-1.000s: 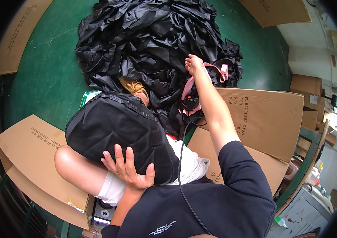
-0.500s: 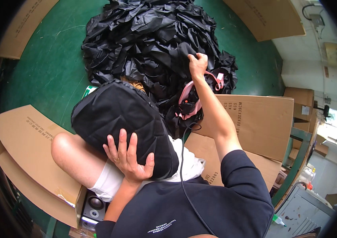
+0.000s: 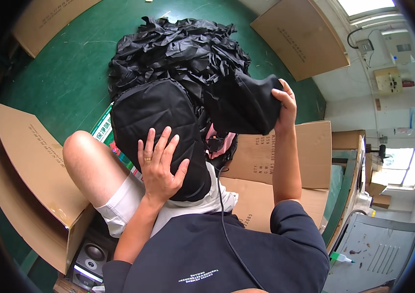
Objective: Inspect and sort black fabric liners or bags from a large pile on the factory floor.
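Observation:
Across my lap lies a rounded black fabric cover [image 3: 153,112] with a gathered edge along its top. My left hand [image 3: 161,168] rests flat on its lower part, fingers stretched out, a ring on one finger. Raised to the right, my right hand [image 3: 285,102] pinches the edge of another black fabric piece [image 3: 246,105], which hangs partly folded toward the left. Behind both is a large heap of crumpled black fabric pieces [image 3: 178,53] on the green surface. A pink strap [image 3: 224,144] shows between the cover on my lap and the hanging piece.
Open cardboard boxes stand at the left [image 3: 26,166] and right [image 3: 285,156], with another carton [image 3: 300,39] at the far right. A green-and-white package [image 3: 102,128] lies by my knee. A thin black cable [image 3: 222,205] runs down my front. A speaker [image 3: 90,254] sits lower left.
My right hand has lifted a black fabric piece off the heap and brought it right and nearer. The cover on my lap has turned more upright under my left hand.

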A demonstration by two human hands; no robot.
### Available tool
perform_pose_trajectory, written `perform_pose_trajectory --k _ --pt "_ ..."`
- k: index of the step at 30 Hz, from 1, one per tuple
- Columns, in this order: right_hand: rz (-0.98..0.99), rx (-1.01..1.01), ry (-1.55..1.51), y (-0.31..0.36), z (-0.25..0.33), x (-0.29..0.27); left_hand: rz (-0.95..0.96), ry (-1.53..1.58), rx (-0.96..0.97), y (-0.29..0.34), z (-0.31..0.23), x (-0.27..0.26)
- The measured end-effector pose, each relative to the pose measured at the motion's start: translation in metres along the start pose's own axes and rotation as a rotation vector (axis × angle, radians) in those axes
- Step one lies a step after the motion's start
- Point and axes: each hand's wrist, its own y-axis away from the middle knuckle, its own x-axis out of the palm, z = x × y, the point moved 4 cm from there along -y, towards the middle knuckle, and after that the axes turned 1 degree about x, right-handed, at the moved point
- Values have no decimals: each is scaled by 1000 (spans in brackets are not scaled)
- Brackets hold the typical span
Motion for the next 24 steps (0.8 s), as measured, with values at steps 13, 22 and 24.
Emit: perform_pose_trajectory --k 13,22,24 --pt "1417 52 17 103 38 89 168 1071 296 -44 -40 -55" --pt "1124 268 -51 120 23 102 1137 1436 305 -19 -70 -44" --pt "1024 363 22 111 15 85 993 1710 133 -10 -64 -49"
